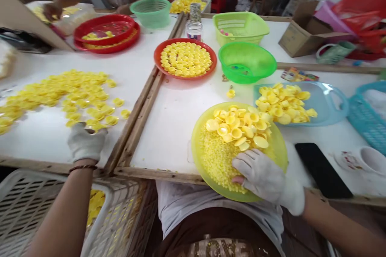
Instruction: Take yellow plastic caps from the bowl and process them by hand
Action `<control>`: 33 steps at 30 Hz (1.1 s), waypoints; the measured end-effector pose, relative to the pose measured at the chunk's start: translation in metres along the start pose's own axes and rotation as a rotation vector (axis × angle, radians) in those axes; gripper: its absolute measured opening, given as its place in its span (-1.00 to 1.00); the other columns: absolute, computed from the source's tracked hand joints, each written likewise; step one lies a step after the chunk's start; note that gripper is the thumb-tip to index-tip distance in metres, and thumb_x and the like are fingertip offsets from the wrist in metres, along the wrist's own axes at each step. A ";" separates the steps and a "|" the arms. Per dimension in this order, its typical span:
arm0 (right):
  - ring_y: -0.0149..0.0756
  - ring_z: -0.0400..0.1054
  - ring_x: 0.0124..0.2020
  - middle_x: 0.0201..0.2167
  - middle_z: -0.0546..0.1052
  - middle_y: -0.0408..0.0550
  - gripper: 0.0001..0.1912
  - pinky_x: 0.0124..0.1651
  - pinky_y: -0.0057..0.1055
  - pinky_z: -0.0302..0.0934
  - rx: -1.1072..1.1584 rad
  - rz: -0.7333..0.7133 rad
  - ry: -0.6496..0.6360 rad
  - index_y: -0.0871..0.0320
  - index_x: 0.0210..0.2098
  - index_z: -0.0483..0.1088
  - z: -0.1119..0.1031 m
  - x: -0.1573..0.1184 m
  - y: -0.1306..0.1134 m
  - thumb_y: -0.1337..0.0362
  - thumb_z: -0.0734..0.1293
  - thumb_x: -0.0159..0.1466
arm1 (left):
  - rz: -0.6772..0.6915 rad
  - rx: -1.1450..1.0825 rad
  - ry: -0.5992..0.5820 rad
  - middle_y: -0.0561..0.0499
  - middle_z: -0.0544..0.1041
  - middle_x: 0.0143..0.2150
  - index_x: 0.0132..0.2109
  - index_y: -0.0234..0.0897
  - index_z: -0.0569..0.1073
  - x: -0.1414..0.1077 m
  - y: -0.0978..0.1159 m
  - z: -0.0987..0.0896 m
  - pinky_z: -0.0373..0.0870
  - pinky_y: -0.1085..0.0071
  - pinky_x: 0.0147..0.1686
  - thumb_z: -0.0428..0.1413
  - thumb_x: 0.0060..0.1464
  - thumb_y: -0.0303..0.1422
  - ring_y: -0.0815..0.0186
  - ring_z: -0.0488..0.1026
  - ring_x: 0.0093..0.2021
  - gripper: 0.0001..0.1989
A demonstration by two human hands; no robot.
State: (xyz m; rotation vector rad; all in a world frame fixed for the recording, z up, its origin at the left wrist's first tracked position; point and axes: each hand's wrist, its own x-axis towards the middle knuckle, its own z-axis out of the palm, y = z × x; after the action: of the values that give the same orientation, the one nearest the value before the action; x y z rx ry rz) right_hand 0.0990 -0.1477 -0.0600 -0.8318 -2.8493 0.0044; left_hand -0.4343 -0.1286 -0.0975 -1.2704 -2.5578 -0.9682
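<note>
My left hand [87, 143], in a white glove, is at the near edge of a loose spread of shallow yellow plastic cups [60, 92]. Its thumb and fingers curl around one yellow cup [95, 127]; the fingertips are partly hidden. My right hand [259, 174], also gloved but with a bare thumb tip, rests in a yellow-green plate [279, 144]. Its fingers bend down into small pale-yellow beads [217, 162], and what they hold, if anything, is hidden. More yellow cups [237, 126] are heaped at the plate's far side.
Beside the plate lie a blue tray [327, 104] of yellow cups and a black phone [322, 170]. Farther back stand a red plate [214, 64] of filled-looking cups and a green bowl [247, 62]. A wooden strip [141, 118] divides the table. Another person's hand [52, 11] works across it.
</note>
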 end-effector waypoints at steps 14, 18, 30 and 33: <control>-0.50 0.09 -0.62 -0.58 0.25 -0.27 -0.67 -0.56 -0.49 -0.02 1.610 0.738 0.451 0.10 -0.36 0.29 -0.006 0.023 0.008 0.00 0.30 0.38 | 1.149 -0.316 -0.511 -0.13 0.56 0.06 0.03 -0.21 0.53 -0.110 0.249 0.023 0.46 0.10 -0.03 0.11 0.21 -0.43 0.10 0.50 -0.02 -0.74; -0.55 0.17 -0.60 -0.52 0.30 -0.26 -0.65 -0.55 -0.55 0.03 2.062 0.875 0.534 0.12 -0.33 0.30 -0.018 0.030 0.012 -0.02 0.37 0.32 | 0.999 -0.387 -0.540 -0.09 0.63 -0.11 -0.12 -0.25 0.58 -0.114 0.250 0.024 0.47 0.21 -0.10 0.04 0.26 -0.40 0.17 0.54 -0.15 -0.79; -0.61 0.11 -0.70 -0.57 0.24 -0.31 -0.60 -0.62 -0.57 -0.02 1.871 0.551 0.818 0.13 -0.43 0.22 -0.036 0.082 -0.002 0.00 0.34 0.37 | 0.045 -0.851 -1.282 0.04 0.55 -0.45 -0.19 -0.37 0.49 -0.173 0.276 -0.006 0.57 0.45 -0.46 0.10 0.06 -0.35 0.31 0.56 -0.50 -0.80; -0.57 0.21 -0.66 -0.55 0.25 -0.29 -0.61 -0.59 -0.54 0.06 1.768 0.487 0.859 0.12 -0.42 0.22 -0.030 0.088 -0.006 0.00 0.30 0.40 | 0.099 -0.866 -1.292 0.05 0.54 -0.44 -0.30 -0.34 0.47 -0.177 0.280 -0.001 0.56 0.49 -0.48 0.11 0.07 -0.32 0.34 0.55 -0.51 -0.85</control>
State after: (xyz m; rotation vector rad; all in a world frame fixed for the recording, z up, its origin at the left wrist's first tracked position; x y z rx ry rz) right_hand 0.0279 -0.1076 -0.0161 -0.6488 -0.9691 1.4532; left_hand -0.1113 -0.1246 -0.0260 -3.0261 -2.7332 -1.7153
